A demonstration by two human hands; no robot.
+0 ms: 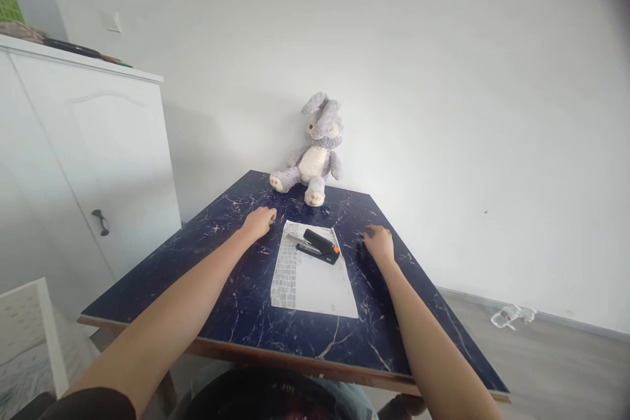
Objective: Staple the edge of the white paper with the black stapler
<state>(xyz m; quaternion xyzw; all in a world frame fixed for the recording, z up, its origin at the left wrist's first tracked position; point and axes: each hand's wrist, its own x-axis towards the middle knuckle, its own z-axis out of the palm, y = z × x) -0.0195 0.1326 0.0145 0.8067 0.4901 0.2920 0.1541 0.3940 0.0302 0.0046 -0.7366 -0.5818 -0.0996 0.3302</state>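
Observation:
A black stapler (319,246) with an orange part at one end lies on a printed sheet of paper (325,292) on the dark blue marbled table. Its arm is tilted up from its base at the left end. My left hand (260,222) rests on the tabletop just left of the paper's upper corner, its fingers loosely curled in with nothing visible in them. To the right of the sheet, my right hand (380,241) lies on the table with bent fingers held apart. Neither hand touches the stapler or the paper.
A grey plush rabbit (315,161) sits at the table's far end against the wall. On the left stands a white cabinet (98,157) with items on top. A white-framed object (46,335) is at lower left, and a clear plastic item (512,316) lies on the floor at right.

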